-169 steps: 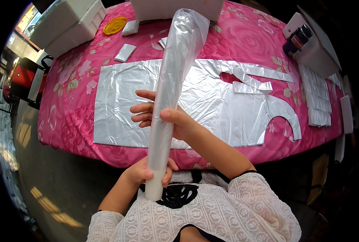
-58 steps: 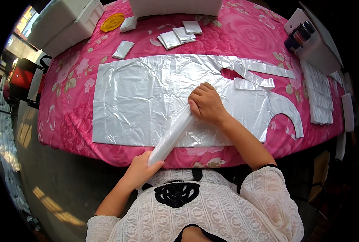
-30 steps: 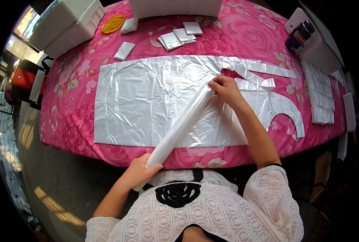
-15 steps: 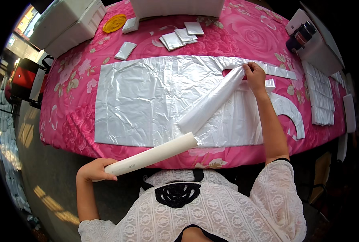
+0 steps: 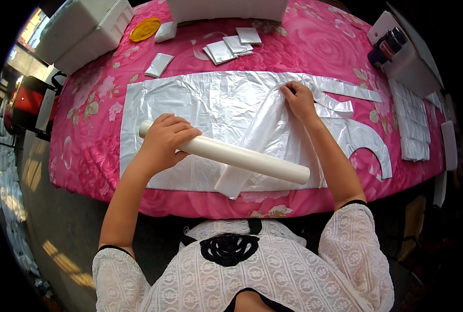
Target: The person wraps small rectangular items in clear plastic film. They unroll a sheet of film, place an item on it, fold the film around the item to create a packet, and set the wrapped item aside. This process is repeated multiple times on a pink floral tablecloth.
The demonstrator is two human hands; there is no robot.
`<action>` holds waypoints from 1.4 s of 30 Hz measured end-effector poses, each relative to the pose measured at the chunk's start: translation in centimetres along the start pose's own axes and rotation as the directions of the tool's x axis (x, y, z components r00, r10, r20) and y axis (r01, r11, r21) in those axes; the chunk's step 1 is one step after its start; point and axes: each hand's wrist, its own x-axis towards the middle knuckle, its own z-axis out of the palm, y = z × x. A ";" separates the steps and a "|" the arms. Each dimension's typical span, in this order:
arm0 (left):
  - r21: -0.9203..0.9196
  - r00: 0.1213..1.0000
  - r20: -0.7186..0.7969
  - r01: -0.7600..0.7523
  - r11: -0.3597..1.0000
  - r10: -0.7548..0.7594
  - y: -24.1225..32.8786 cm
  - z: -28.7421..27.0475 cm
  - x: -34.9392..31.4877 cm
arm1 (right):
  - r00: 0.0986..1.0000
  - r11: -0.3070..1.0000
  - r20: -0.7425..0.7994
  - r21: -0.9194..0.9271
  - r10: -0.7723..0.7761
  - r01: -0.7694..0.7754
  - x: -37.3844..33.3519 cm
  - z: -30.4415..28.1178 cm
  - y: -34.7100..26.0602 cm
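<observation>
The left hand (image 5: pixel 165 136) wraps closed around the white roll (image 5: pixel 231 154); the right hand (image 5: pixel 297 99) pinches the plastic film (image 5: pixel 265 130) flat on the pink table (image 5: pixel 85 151).

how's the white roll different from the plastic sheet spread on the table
The white roll is a stiff, opaque tube gripped by the left hand; the plastic sheet is thin, crinkled and see-through. The roll is held across the table's near edge; the sheet lies flat on the pink floral tablecloth.

tablecloth (image 5: pixel 85 135): pink, rose print | roll (image 5: pixel 242 156): white | lid (image 5: pixel 144 29): yellow
</observation>
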 end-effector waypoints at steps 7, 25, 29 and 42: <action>-0.033 0.989 0.149 0.027 0.999 -0.022 -0.8 -1.5 0.1 | 1.000 0.995 -0.020 0.099 0.022 -0.019 -0.1 0.5 0.9; 0.012 0.964 0.222 0.145 0.989 -0.144 -1.8 -3.6 -0.6 | 0.996 0.996 -0.032 -0.050 -0.081 0.079 -0.4 0.1 0.4; 0.030 0.993 0.115 0.027 0.999 -0.030 -0.7 0.5 1.9 | 0.999 0.998 -0.014 -0.042 -0.046 0.046 -0.5 0.2 -0.2; -0.178 0.961 0.192 -0.168 0.970 0.201 6.0 8.2 -1.1 | 0.982 0.980 -0.066 -0.104 -0.179 0.172 -0.5 0.6 0.6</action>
